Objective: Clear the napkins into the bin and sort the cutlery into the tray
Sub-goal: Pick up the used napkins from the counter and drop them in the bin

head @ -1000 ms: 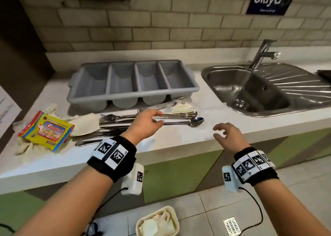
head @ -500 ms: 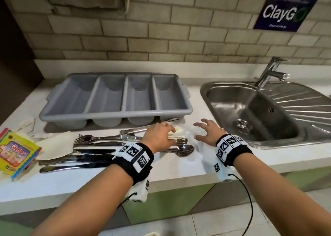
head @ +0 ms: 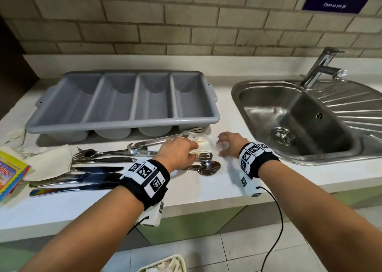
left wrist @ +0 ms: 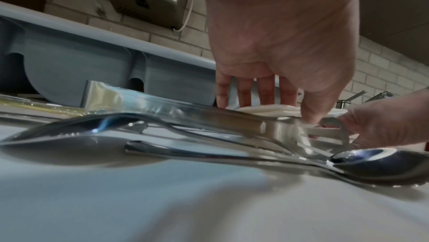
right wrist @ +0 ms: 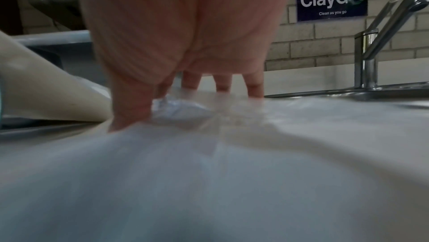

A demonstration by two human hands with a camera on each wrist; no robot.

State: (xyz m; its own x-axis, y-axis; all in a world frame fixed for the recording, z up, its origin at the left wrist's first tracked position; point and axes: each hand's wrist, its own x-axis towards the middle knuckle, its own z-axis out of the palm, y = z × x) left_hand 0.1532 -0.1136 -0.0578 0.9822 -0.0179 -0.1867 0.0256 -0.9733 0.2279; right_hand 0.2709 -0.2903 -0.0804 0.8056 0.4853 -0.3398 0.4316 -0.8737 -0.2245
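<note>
Pinching is best done low: the folded napkin (lying on the cutlery near the tray) is gripped by the left hand, while the right hand, fingers spread, is pressed on clear plastic.

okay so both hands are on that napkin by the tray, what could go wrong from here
The napkin lies on the cutlery, so the left hand lifting it could drag a fork or the spoon toward the counter edge. The right hand touches clear plastic, which might tear or stay behind.
</note>
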